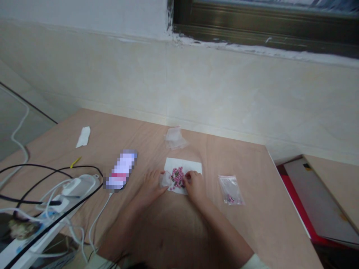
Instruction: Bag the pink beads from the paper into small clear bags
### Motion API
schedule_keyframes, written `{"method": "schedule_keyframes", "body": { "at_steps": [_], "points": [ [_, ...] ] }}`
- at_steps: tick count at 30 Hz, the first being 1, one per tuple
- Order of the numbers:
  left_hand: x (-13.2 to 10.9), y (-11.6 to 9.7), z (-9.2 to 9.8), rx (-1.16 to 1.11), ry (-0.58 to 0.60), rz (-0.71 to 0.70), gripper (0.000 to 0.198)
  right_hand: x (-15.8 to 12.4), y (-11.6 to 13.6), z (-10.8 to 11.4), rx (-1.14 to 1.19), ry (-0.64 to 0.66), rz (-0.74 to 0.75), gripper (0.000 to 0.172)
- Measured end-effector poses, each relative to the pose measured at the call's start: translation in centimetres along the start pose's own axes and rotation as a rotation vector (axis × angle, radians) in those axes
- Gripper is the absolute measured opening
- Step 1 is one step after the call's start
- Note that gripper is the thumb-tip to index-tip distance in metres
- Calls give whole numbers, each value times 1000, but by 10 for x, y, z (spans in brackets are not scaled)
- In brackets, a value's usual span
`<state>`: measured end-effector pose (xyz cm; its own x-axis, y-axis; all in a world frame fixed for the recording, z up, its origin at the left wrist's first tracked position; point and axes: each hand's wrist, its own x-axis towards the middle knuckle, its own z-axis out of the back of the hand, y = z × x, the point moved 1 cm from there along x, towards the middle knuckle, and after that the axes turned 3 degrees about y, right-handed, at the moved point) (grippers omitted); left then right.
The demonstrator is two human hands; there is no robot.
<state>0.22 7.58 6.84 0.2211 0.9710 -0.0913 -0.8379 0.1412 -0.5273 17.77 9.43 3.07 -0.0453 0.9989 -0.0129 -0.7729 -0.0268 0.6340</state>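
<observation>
Both my hands rest on a light wooden table [260, 224] at a white paper sheet [193, 165] that carries a small heap of pink beads [177, 176]. My left hand [153, 184] pinches a small clear plastic bag [165, 180] at the sheet's left edge. My right hand [195, 185] has its fingertips pressed together at the right side of the bead heap; what they pinch is too small to make out.
A clear bag with a few pink beads [230, 189] lies right of my hands, empty clear bags [175, 138] behind the sheet. A phone [120, 170], white power strip [71, 188] with cables, white paper scrap [83, 136] and yellow bit [75, 161] lie left. Red and grey boards [316, 205] lie beyond the right edge.
</observation>
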Motion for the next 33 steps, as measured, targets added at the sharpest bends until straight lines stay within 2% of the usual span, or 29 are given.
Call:
{"method": "schedule_keyframes", "body": {
  "at_steps": [9, 12, 16, 18, 22, 26, 33],
  "points": [
    [0, 3, -1, -12, -27, -8, 39, 6, -1, -3, 48, 37, -22, 6],
    [2, 1, -3, -14, -17, -1, 40, 2, 11, 1, 141, 9, -2, 8],
    [3, -3, -6, -44, -43, -36, 37, -9, 37, 6, 247, 1, 114, 6],
    [2, -3, -6, -53, -52, -43, 37, -14, 40, 8, 256, -22, 110, 7],
    [-5, 2, -5, -63, -36, -57, 38, -22, 16, 7, 188, -60, 44, 13],
    [-11, 10, -7, -76, -63, -60, 38, -28, -13, -1, 137, 14, 43, 12],
    [-21, 9, -7, -135, -76, -63, 39, -29, -17, -7, 132, 46, 82, 8]
  ]
}}
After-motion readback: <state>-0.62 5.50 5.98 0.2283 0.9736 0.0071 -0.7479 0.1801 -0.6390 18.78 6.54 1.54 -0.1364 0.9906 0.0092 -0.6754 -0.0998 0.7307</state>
